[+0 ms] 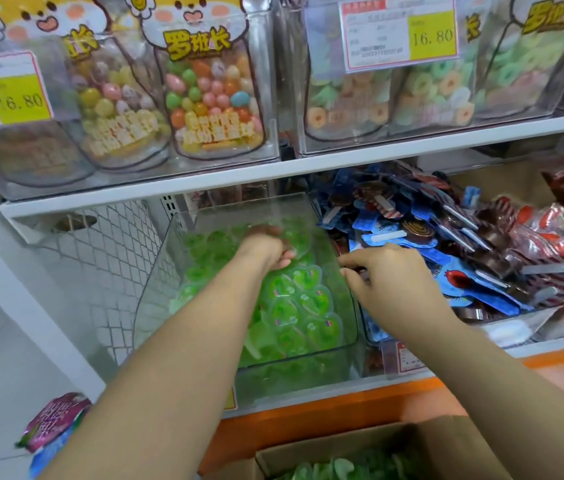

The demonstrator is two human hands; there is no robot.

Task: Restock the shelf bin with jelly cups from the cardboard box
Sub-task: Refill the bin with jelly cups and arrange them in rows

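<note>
jelly cups in shelf bin, cardboard box at six o'clock below, lollipop packets at three o'clock

The shelf bin is clear, glossy hard plastic with smooth walls. The jelly cups inside look like translucent green plastic with shiny film lids. The cardboard box is matt brown paperboard. Beside the bin, the blue candy wrappers are glossy foil-like film. Above, the candy jars are clear, shiny plastic, and the price tags look like matt paper behind clear sleeves. The shelf edge is smooth white painted metal.
</note>
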